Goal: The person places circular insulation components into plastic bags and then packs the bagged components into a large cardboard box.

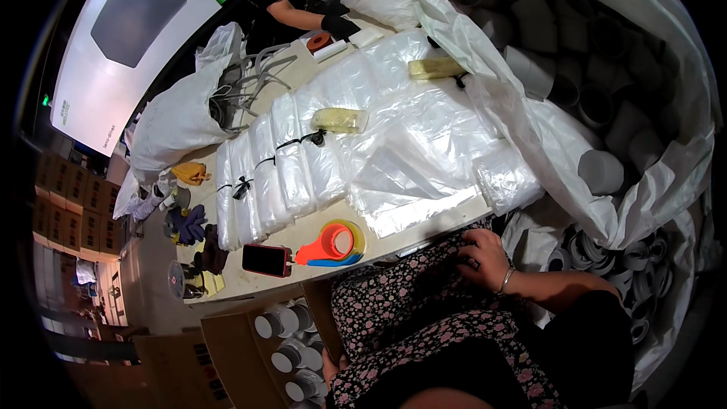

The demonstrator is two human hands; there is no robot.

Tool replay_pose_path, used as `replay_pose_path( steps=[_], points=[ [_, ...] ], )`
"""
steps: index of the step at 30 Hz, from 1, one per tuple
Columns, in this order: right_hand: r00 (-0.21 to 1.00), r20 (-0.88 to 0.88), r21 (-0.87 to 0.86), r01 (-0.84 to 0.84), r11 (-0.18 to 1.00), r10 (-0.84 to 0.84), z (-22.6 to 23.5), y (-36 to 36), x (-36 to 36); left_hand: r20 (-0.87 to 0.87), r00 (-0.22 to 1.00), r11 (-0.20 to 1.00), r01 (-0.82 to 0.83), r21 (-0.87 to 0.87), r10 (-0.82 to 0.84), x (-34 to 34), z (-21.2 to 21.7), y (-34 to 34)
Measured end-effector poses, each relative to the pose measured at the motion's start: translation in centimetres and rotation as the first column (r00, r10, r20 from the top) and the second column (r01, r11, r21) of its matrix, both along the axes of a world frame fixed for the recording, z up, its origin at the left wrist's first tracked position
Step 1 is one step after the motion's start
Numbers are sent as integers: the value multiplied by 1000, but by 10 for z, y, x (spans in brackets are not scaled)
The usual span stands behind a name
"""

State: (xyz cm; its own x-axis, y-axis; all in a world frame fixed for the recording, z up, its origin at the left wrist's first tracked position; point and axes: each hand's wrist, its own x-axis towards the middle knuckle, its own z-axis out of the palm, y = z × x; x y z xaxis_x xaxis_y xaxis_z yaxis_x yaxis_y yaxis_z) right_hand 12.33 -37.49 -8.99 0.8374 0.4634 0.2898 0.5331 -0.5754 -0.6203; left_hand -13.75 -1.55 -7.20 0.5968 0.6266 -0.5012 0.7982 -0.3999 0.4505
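My right hand [485, 259] rests on the floral fabric over my lap, its fingers stretched out and loosely bent, with nothing seen in them. At the lower edge, my left hand [330, 367] shows only in part, beside the wall of an open cardboard box [216, 337]. My lap hides most of that hand, and what its fingers do is unclear. Inside the box stand several grey pipe fittings [286, 358] with pale round ends. Just beyond my lap, stacks of clear plastic bags [409, 155] cover the table [318, 216], some tied with black cord.
A large white sack [541, 144] of grey pipe elbows [598, 106] stands at right, above grey rings [647, 273]. On the table lie a phone [266, 260], a tape roll [338, 241] and yellowish packets [339, 120]. A co-worker's gloved hand [339, 26] is at the far side.
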Motion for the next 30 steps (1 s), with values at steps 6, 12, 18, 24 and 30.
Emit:
replay_pose_path(
  steps=[6, 12, 18, 24, 30],
  points=[
    [1000, -13, 9, 10, 1000, -10, 0, -2, 1, 29, 999, 999, -27, -30, 28, 6, -4, 3],
    [999, -27, 8, 28, 1000, -28, -5, -3, 0, 69, 996, 997, -46, -68, 51, 6, -11, 9],
    [999, -39, 13, 30, 999, -30, -5, -3, -2, 82, 995, 995, -52, -84, 59, 2, -9, 9],
    [1000, -10, 38, 19, 999, -18, -2, -3, 0, 106, 992, 993, -59, -103, 70, 0, -10, 9],
    [1000, -11, 26, 16, 1000, -15, -1, -2, 0, 119, 989, 989, -69, -128, 85, -2, -11, 9]
  ],
)
